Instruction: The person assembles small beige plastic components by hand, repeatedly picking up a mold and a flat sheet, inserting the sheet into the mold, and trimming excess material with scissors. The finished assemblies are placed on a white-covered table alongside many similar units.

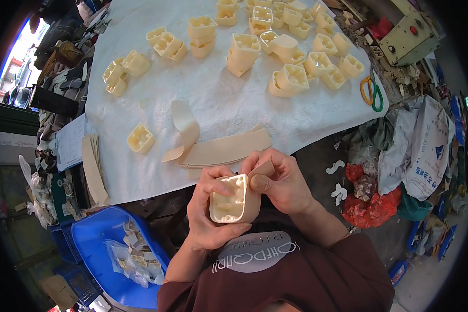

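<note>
My left hand (202, 221) is wrapped round a hollow cream plastic block (229, 200), shaped like a chunky shoe heel, its open side facing up and ribs showing inside. A thin beige strip (263, 169) lies against the block's right outer wall. My right hand (291, 190) pinches this strip between thumb and fingers beside the block's far right corner. Just beyond my hands, a stack of flat beige strips (228, 148) rests at the table's near edge, a curled strip (185, 124) beside it. One separate heel-shaped block (141, 138) sits to the left.
Many similar blocks (244, 48), some stacked, stand across the far part of the white-covered table (192, 88). Scissors (372, 93) with orange and green handles lie at its right edge. More strips (92, 169) lie left. A blue tub (104, 260) holds scraps; bags (372, 205) are at right.
</note>
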Demonstrator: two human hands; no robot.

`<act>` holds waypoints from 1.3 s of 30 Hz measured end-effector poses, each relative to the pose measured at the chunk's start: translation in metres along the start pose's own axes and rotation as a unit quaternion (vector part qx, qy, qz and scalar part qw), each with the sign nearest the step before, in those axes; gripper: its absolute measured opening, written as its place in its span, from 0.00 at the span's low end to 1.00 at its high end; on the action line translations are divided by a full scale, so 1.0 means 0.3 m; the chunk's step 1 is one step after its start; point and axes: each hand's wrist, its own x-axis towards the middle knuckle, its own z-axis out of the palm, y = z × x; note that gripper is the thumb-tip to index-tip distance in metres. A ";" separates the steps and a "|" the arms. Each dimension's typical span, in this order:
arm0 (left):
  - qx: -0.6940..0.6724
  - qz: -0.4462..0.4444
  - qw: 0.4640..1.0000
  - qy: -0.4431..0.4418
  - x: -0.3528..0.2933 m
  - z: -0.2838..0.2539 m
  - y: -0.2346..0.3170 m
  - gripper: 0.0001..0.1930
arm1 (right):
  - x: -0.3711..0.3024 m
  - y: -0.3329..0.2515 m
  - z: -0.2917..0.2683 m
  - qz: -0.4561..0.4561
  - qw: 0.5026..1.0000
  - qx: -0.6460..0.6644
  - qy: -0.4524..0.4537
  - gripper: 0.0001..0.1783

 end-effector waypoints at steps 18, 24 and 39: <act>0.308 0.062 0.945 0.087 0.021 0.062 0.008 0.31 | 0.013 0.031 0.015 -0.156 0.982 0.097 0.048 0.09; 0.033 -0.036 0.995 0.088 0.036 0.068 0.029 0.33 | -0.006 0.018 -0.013 -0.087 0.990 0.091 -0.060 0.10; 0.202 0.129 0.971 0.007 0.057 0.042 -0.027 0.30 | 0.010 0.014 -0.017 -0.012 0.990 0.132 -0.057 0.30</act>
